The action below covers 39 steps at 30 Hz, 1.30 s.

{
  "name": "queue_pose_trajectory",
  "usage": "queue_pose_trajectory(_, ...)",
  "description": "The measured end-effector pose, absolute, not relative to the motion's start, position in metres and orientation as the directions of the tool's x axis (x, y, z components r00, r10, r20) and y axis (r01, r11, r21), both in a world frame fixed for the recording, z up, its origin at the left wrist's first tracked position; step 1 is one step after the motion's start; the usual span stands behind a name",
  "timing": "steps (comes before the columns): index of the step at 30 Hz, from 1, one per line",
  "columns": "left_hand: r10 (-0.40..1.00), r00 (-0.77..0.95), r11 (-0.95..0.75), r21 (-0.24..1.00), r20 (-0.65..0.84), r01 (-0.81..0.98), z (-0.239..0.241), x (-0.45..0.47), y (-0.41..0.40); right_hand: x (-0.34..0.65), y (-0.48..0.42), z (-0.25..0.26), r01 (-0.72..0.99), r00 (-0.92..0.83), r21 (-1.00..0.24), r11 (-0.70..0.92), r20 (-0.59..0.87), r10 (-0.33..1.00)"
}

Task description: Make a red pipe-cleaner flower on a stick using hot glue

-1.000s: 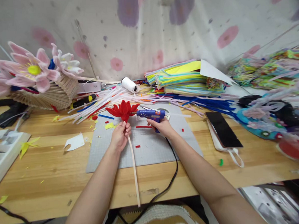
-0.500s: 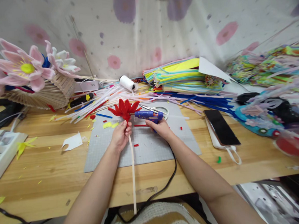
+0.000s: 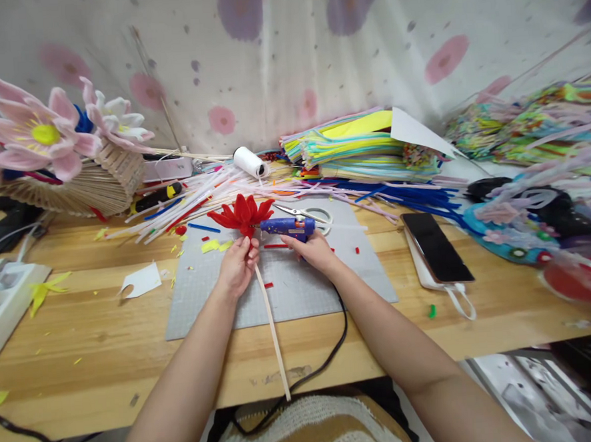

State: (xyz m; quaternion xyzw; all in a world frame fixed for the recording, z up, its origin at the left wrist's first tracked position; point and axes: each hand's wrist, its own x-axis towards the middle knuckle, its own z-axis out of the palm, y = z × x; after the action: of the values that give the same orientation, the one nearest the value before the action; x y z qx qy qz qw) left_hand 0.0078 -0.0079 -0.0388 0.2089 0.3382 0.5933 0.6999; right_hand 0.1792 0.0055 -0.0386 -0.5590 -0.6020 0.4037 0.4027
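Note:
My left hand (image 3: pixel 238 266) is closed round the base of a red fuzzy flower (image 3: pixel 243 213), petals up. From that hand a pale flat stem (image 3: pixel 273 332) runs down toward my lap. My right hand (image 3: pixel 314 248) grips a blue glue gun (image 3: pixel 290 228), its nozzle pointing left at the flower's underside; whether it touches is too small to tell. A black cord trails from the gun toward me. Beneath both hands lies a grey cutting mat (image 3: pixel 300 294), and scissors (image 3: pixel 320 218) rest on it just behind the gun.
Bundles of pipe cleaners (image 3: pixel 351 144) and a white thread spool (image 3: pixel 250 162) line the back. Pink flowers (image 3: pixel 44 133) stand at the left, near a white power strip (image 3: pixel 10 298). A phone (image 3: pixel 436 247) lies at the right. Red and yellow scraps dot the mat.
The stem's lower end has swung to the right as the flower turned slightly. The glue gun, still close to the flower's base, has shifted a little left in view.

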Motion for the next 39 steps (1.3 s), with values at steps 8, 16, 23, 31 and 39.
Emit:
queue_pose_trajectory(8, 0.972, 0.074, 0.212, 0.701, -0.222, -0.681, -0.0376, 0.009, -0.0082, 0.178, 0.0065, -0.0364, 0.353, -0.076, -0.931, 0.093, 0.07, 0.995)
queue_pose_trajectory(16, 0.973, 0.071, 0.209, 0.7, -0.221, -0.683, -0.0375, 0.0093, -0.0089, 0.1763, 0.0052, -0.0328, 0.355, -0.098, -0.929, 0.108, 0.078, 0.992)
queue_pose_trajectory(23, 0.972, 0.068, 0.21, 0.7, -0.226, -0.683, -0.036, 0.0091, -0.01, 0.1776, 0.0046, -0.0334, 0.374, -0.084, -0.921, 0.106, 0.08, 0.993)
queue_pose_trajectory(31, 0.97, 0.069, 0.214, 0.695, -0.231, -0.686, -0.0353, 0.0095, -0.0096, 0.1793, 0.0044, -0.0345, 0.395, -0.083, -0.911, 0.122, 0.097, 0.992)
queue_pose_trajectory(39, 0.971, 0.058, 0.208, 0.693, -0.234, -0.691, -0.0374, 0.0087, -0.009, 0.1804, 0.0048, -0.0341, 0.385, -0.064, -0.916, 0.111, 0.094, 0.994)
